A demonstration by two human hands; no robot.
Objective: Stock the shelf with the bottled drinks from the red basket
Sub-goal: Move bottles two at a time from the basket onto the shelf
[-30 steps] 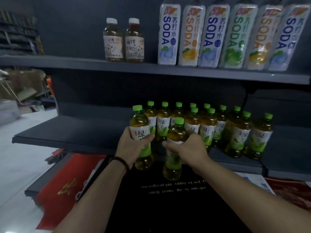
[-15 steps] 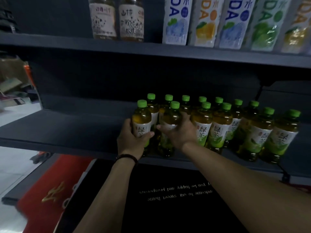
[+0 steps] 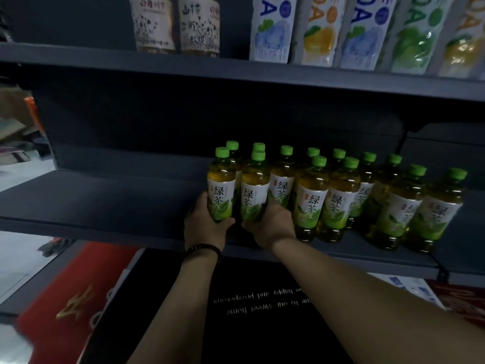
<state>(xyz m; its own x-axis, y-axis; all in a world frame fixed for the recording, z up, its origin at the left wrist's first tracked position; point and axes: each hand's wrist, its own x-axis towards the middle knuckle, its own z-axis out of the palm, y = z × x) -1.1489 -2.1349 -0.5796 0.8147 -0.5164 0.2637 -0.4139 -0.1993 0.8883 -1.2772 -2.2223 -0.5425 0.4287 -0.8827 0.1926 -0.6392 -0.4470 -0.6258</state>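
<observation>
Two green tea bottles with green caps stand at the left end of a group on the dark middle shelf (image 3: 105,206). My left hand (image 3: 203,227) wraps the base of the leftmost green tea bottle (image 3: 221,185). Beside it, my right hand (image 3: 273,227) grips the base of the second green tea bottle (image 3: 255,190). Both bottles are upright and rest on or just above the shelf board. Several more green tea bottles (image 3: 367,200) stand in rows to the right. The red basket is out of view.
The upper shelf (image 3: 236,69) carries two brown drink bottles (image 3: 175,27) and several tall soda bottles (image 3: 341,32). The middle shelf's left half holds nothing. Below lie a black mat with white lettering (image 3: 262,306) and a red mat (image 3: 65,298).
Both hands have carried their bottles up from below the shelf edge and forward onto the middle shelf, against the left end of the group. The camera has moved closer.
</observation>
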